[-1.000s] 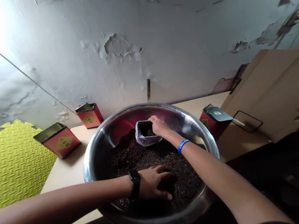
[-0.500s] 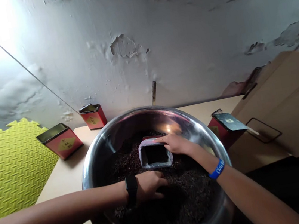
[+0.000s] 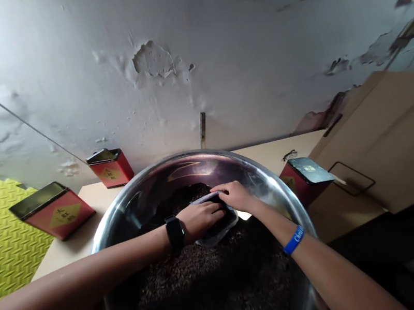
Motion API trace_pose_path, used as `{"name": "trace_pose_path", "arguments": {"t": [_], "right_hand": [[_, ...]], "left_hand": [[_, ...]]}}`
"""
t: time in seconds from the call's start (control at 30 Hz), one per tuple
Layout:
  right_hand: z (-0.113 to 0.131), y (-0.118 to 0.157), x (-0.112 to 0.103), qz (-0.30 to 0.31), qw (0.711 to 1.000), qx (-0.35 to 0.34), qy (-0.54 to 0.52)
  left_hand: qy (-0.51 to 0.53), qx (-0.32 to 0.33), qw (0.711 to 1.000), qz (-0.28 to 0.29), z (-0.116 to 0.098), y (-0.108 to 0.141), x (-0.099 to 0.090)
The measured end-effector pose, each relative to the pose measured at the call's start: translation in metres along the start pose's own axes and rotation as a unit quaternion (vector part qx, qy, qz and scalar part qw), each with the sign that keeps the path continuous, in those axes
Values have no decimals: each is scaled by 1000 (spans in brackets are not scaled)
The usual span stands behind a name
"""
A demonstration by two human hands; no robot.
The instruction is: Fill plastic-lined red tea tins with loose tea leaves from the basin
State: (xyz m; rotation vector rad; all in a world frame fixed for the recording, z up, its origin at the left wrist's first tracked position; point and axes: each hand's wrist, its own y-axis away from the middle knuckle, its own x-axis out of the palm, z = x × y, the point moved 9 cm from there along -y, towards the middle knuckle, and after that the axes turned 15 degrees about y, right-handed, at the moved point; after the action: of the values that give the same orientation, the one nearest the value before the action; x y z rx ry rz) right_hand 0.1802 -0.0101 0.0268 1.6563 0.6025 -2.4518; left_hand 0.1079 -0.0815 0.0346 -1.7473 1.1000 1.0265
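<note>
A large steel bowl (image 3: pixel 104 234) holds a heap of dark, dry, leafy bits that look like loose tea leaves (image 3: pixel 185 268). In it stands a tin lined with a clear plastic bag, its mouth edged by the bag's rim (image 3: pixel 220 237). My right hand (image 3: pixel 237 197) grips the tin's right far edge, fingers closed over the liner. Across the mouth lies my left hand (image 3: pixel 203 218), palm down with fingers stretched out. Whether any leaves are under its fingers is hidden. The tin's sides are mostly covered by my hands and the leaves.
Two red tins, an open-topped one (image 3: pixel 57 213) and a smaller one (image 3: pixel 110 167), stand left of the bowl on the pale table (image 3: pixel 49 274). At the right is a dark red tin (image 3: pixel 305 181) beside a cardboard box (image 3: pixel 398 145). A peeling wall (image 3: pixel 236 66) rises behind.
My left hand has come up from the leaves onto the tin's mouth. My right hand keeps its hold on the tin, which looks more tilted. The view has shifted slightly.
</note>
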Motion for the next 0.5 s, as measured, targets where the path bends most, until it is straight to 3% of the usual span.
{"name": "trace_pose_path", "arguments": {"t": [0.17, 0.33, 0.4, 0.5], "right_hand": [[1, -1, -2, 1, 1000, -7, -17], [3, -1, -1, 27, 999, -13, -32], [3, 0, -1, 31, 999, -9, -36], [5, 1, -4, 28, 999, -6, -41]], "left_hand": [[28, -6, 999, -19, -25, 8, -4], [132, 2, 984, 117, -79, 33, 46], [151, -25, 975, 162, -85, 42, 63], [156, -60, 968, 186, -81, 47, 75]]}}
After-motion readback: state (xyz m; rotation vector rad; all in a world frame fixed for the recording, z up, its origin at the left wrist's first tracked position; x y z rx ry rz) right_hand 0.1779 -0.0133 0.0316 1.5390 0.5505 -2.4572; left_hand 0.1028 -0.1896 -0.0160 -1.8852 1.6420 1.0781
